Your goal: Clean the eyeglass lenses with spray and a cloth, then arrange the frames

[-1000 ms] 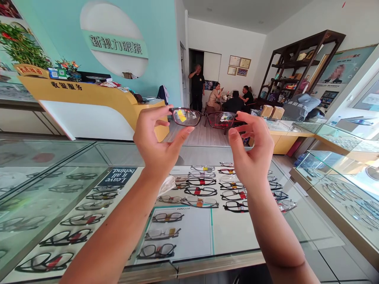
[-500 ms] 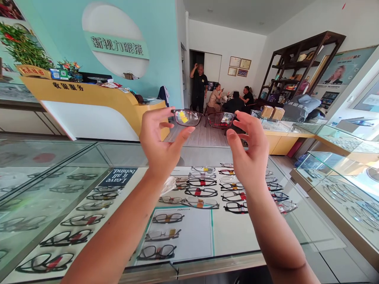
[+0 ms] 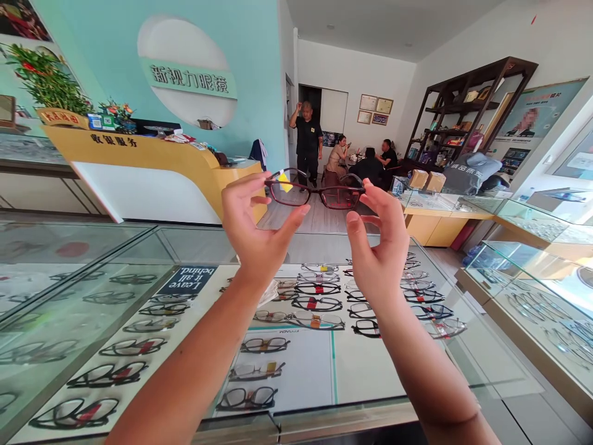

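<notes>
Dark red-framed glasses (image 3: 315, 196) are held up above the glass display case (image 3: 361, 405), with a yellow tag on the left lens. My left hand (image 3: 259, 222) pinches their left end between its fingers, thumb below the frame. At their right end, the fingers of my right hand (image 3: 380, 232) grip the frame, the thumb lower down. The temples show behind the lenses. Below the hands, rows of glasses (image 3: 317, 303) with red and yellow labels lie inside the case.
A yellow and white counter (image 3: 152, 179) stands at the left beyond the case. Several people are at the back, one person (image 3: 308, 139) standing with a raised hand. Glass cases (image 3: 532, 296) line the right side, near a dark shelf (image 3: 472, 111).
The glasses have tilted, so their temples now show above the lenses. My right hand has moved slightly left and down. The view has shifted a little.
</notes>
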Available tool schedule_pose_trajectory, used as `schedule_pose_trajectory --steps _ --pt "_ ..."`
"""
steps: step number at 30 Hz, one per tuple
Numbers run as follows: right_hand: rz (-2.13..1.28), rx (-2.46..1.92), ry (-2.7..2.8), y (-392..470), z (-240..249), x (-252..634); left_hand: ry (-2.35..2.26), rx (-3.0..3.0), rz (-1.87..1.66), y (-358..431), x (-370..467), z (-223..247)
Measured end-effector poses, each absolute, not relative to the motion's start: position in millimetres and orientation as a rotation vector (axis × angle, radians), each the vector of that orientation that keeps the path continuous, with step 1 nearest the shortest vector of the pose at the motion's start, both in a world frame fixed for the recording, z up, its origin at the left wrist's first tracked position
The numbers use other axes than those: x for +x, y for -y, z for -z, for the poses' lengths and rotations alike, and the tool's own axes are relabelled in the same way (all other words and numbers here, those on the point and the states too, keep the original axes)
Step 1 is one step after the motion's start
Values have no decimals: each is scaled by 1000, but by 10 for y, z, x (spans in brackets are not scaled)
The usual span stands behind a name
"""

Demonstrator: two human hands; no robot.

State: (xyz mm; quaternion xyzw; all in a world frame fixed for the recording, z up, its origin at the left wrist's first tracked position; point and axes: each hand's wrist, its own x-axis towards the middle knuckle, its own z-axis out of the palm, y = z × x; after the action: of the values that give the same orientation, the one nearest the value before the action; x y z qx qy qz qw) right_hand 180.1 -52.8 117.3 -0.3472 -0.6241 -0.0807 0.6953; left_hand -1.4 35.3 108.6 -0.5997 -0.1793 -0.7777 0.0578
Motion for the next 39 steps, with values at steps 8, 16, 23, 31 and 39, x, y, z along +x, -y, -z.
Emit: schedule_pose_trajectory --steps 8,16,23,31,39 --pt "100 -739 1382 636 -1111 1792 657 -1842 2411 -234 -22 -984" --pt "-183 -815 1387 644 -425 1937 890 -1997 2223 -58 -192 -204" --pt "-421 -839 1292 532 8 1928 1015 -2036 2159 -31 -223 226" --pt "-773 -811 1154 519 -12 1977 1013 -2174 2197 -47 -231 316" --pt "-994 -743 1075 519 3 1993 1129 -2307 2251 -30 -210 350"
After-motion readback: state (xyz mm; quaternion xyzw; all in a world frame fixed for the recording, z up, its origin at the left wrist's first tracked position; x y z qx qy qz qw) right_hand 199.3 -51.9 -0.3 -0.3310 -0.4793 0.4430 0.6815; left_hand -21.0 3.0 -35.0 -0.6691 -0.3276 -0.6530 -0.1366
